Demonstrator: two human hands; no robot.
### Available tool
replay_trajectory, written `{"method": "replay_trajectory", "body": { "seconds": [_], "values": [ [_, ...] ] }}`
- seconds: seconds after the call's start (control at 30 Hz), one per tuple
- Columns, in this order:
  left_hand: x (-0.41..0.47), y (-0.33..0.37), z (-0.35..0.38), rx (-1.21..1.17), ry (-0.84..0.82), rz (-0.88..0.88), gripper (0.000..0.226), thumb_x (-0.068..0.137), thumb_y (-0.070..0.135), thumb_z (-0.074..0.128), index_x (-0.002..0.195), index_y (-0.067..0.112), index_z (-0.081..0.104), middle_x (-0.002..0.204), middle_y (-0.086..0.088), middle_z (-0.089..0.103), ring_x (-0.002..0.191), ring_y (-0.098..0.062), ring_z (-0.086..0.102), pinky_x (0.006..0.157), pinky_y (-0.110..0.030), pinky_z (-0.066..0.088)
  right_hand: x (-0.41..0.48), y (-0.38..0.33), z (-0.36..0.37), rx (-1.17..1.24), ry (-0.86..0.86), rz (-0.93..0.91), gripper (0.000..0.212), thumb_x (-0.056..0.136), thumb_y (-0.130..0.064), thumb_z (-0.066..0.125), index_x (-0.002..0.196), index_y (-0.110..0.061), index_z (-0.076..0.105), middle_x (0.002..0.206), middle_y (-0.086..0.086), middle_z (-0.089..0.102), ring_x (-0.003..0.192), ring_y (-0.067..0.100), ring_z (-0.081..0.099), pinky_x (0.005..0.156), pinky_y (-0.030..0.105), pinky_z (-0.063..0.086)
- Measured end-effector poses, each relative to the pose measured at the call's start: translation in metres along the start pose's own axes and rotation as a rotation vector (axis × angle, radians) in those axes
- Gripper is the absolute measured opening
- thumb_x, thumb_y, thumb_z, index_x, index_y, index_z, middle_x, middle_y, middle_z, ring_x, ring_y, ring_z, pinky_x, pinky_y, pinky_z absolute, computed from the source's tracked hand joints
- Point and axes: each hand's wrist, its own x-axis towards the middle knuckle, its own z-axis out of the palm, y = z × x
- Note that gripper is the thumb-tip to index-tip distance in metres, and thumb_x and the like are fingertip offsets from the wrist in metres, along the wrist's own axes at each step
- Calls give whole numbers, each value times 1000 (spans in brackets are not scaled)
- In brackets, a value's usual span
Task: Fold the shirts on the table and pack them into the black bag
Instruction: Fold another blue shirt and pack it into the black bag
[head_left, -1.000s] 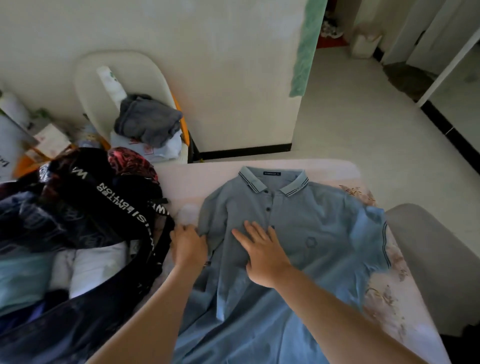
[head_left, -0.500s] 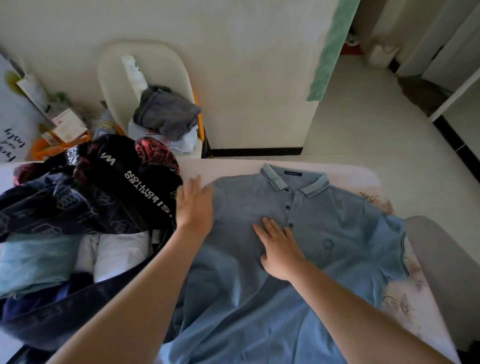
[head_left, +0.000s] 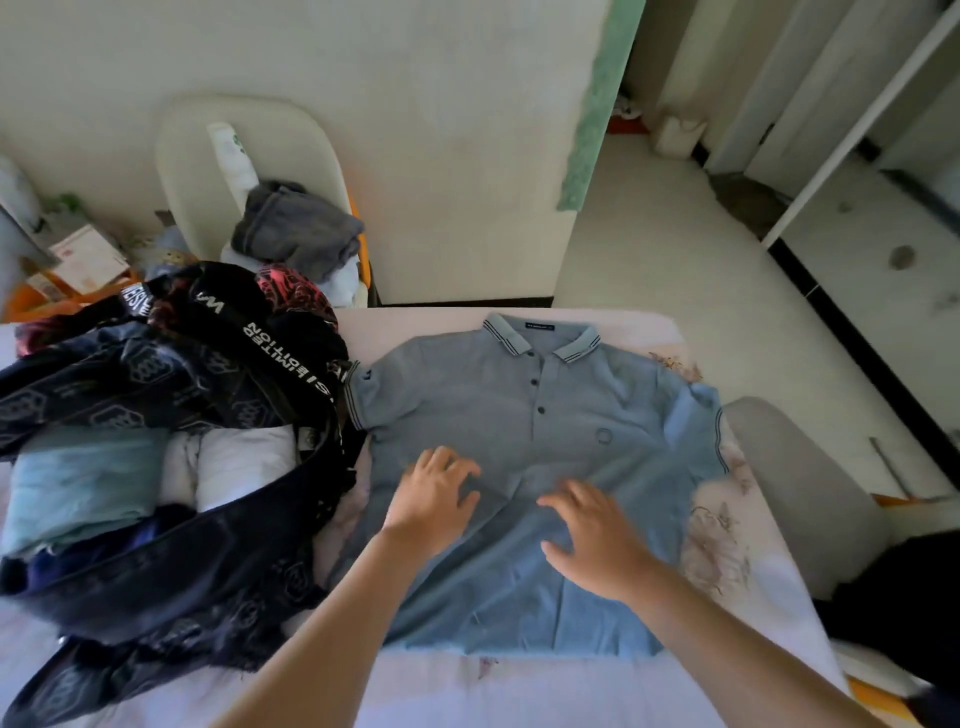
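A blue-grey polo shirt (head_left: 545, 415) lies face up and spread flat on the table (head_left: 519, 691), collar at the far edge, both sleeves laid out. My left hand (head_left: 434, 499) rests on the shirt's lower left chest with fingers spread. My right hand (head_left: 597, 535) lies flat on the shirt's middle, fingers straight. The black bag (head_left: 171, 587) stands open at the left, its strap printed with white letters. Folded light blue and white clothes (head_left: 156, 467) sit inside it.
A white chair (head_left: 249, 156) behind the bag carries a grey garment (head_left: 296, 228) and a white bottle. A grey chair (head_left: 800, 488) stands at the table's right edge. Papers and boxes clutter the far left. Tiled floor stretches off to the right.
The shirt's left sleeve is now spread out flat. My left hand has come back from the sleeve by the bag onto the shirt's chest. My right hand slid lower and to the right.
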Motion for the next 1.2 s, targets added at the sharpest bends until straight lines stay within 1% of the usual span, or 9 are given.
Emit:
{"method": "replay_trajectory", "body": {
  "seconds": [0.1, 0.3, 0.5, 0.57, 0.7, 0.9, 1.0, 1.07, 1.2],
  "values": [
    [-34, 19, 12, -130, -152, 29, 23, 76, 45, 70, 91, 28, 65, 95, 9, 56, 97, -14, 56, 87, -35, 49, -56, 10, 6, -23, -73, -4, 52, 62, -58, 63, 106, -32, 58, 104, -7, 52, 98, 17, 57, 87, 29, 48],
    [-94, 6, 33, 296, -422, 68, 72, 53, 73, 64, 113, 34, 52, 120, 6, 36, 116, -18, 32, 99, -38, 35, -112, 24, 24, -315, -120, 24, 56, 39, -27, 84, 93, -31, 72, 89, -9, 61, 72, 13, 63, 60, 27, 52],
    [-102, 1, 18, 74, -377, -89, 9, 93, 30, 54, 86, 24, 51, 98, 2, 56, 92, -23, 58, 80, -35, 48, -104, 18, 6, -259, -4, 56, 33, 45, -5, 81, 59, -23, 58, 53, -6, 56, 47, 16, 56, 52, 22, 42],
    [-96, 8, 9, 12, -450, -104, 7, 97, 29, 48, 94, 25, 53, 95, -1, 61, 88, -23, 59, 75, -34, 46, -101, 19, -13, -157, 29, 127, 10, 69, -8, 66, 68, -17, 61, 57, 1, 61, 53, 24, 60, 49, 25, 36],
    [-65, 30, -10, -57, -448, -124, 11, 98, 27, 51, 103, 22, 61, 103, -6, 66, 97, -27, 62, 81, -33, 46, -85, 38, -42, -96, 206, 260, 19, 79, -15, 43, 76, -13, 62, 63, 8, 64, 61, 31, 62, 54, 31, 40],
    [-50, 49, -15, 89, 403, -142, 29, 84, 2, 61, 107, 19, 63, 107, -9, 58, 97, -34, 53, 79, -42, 42, -58, 44, -59, -194, 494, 276, 41, 69, 6, 69, 105, -12, 61, 98, 12, 59, 85, 36, 57, 69, 42, 48],
    [-64, 59, 10, -131, 134, 20, 23, 90, 6, 55, 97, 23, 69, 104, -1, 59, 95, -24, 58, 78, -37, 49, -71, 41, -37, -70, 302, 163, 26, 78, 2, 64, 97, -15, 61, 97, 5, 56, 78, 27, 57, 61, 36, 47],
    [-74, 57, 30, 7, -99, 38, 26, 90, 21, 57, 111, 33, 67, 124, 6, 53, 118, -17, 49, 97, -36, 44, -83, 39, -19, -25, 70, 85, 14, 84, -12, 63, 97, -19, 64, 99, -3, 55, 81, 20, 58, 66, 32, 46],
    [-83, 40, 51, 364, -135, -43, 71, 85, 40, 66, 147, 41, 32, 160, -2, 9, 146, -29, 7, 116, -49, 21, -97, 46, 14, -254, -61, -1, 61, 64, -29, 75, 123, -24, 62, 126, 3, 56, 116, 26, 55, 97, 41, 46]
  ]
}}
